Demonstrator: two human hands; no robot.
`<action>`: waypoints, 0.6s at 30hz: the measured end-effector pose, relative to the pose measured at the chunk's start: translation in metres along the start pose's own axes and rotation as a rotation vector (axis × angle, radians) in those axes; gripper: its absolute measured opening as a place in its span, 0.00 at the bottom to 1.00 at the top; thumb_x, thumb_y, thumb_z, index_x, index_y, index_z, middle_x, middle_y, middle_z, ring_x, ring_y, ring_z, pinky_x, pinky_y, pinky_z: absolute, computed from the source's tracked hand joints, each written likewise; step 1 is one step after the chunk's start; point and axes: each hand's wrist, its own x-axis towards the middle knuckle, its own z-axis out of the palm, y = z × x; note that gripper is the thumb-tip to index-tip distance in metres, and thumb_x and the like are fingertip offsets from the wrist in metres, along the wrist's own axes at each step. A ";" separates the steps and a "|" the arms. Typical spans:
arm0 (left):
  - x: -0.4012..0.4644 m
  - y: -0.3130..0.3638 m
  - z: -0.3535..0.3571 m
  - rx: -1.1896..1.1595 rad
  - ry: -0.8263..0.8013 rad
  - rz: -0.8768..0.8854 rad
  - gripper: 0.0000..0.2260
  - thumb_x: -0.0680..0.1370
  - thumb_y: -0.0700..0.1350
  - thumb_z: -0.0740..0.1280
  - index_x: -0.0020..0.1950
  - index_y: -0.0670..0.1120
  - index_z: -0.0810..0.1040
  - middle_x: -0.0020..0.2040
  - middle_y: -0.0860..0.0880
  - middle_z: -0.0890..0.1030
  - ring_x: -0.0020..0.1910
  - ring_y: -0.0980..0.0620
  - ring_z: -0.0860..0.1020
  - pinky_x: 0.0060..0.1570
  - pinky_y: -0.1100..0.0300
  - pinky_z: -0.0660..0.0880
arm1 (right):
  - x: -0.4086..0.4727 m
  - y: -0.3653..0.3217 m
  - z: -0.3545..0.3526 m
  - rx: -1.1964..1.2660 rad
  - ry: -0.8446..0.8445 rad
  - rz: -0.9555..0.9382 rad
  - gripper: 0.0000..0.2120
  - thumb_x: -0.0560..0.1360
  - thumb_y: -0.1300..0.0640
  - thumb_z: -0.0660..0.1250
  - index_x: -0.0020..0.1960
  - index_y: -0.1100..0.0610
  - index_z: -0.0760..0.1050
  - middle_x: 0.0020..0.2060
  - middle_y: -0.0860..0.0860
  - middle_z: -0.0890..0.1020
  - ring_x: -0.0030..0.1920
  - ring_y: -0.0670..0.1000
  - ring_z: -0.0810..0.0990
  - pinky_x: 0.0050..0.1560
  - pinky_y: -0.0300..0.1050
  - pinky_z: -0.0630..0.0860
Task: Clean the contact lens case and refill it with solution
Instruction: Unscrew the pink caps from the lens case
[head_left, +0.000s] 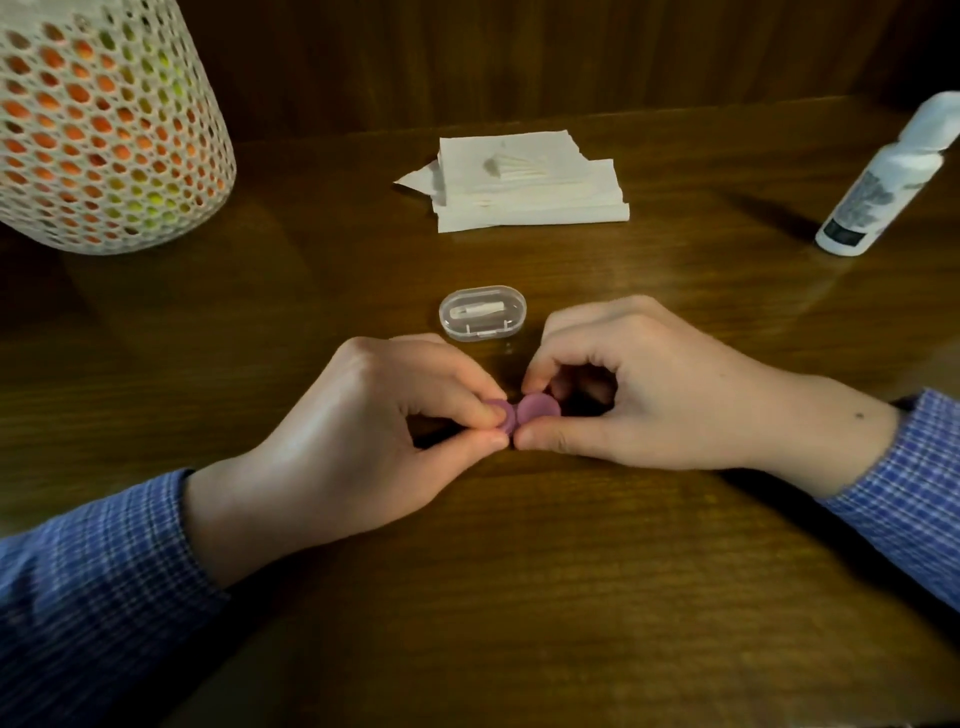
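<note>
Far left: white mesh lamp (104, 124), glowing orange and green
Centre: small clear plastic box (482, 313), lid closed, white item inside
Surface: dark wooden tabletop (519, 597)
Backdrop: wood panelling (519, 57)

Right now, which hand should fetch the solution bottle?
Right hand: the solution bottle stands at the table's far right, on its side. The left hand can keep pinching the purple lens case.
</note>
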 end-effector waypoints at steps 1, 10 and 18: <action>0.000 0.001 0.000 -0.004 0.006 -0.005 0.06 0.75 0.46 0.75 0.49 0.46 0.89 0.49 0.53 0.87 0.50 0.59 0.84 0.48 0.62 0.81 | -0.001 -0.001 0.000 -0.007 0.020 0.010 0.14 0.71 0.41 0.74 0.46 0.51 0.83 0.40 0.43 0.80 0.39 0.45 0.79 0.36 0.36 0.74; 0.001 -0.003 0.000 -0.013 0.023 0.020 0.04 0.75 0.43 0.77 0.49 0.46 0.89 0.49 0.52 0.87 0.49 0.59 0.84 0.49 0.62 0.81 | -0.009 -0.006 0.004 0.115 0.113 0.077 0.07 0.68 0.50 0.78 0.43 0.51 0.85 0.42 0.44 0.86 0.45 0.47 0.86 0.49 0.49 0.83; 0.003 -0.004 -0.001 -0.011 -0.007 0.029 0.05 0.76 0.43 0.76 0.51 0.45 0.88 0.50 0.52 0.87 0.50 0.59 0.84 0.50 0.62 0.82 | -0.009 -0.006 0.004 0.095 0.141 0.135 0.15 0.65 0.40 0.76 0.47 0.47 0.82 0.41 0.42 0.85 0.45 0.45 0.84 0.44 0.48 0.83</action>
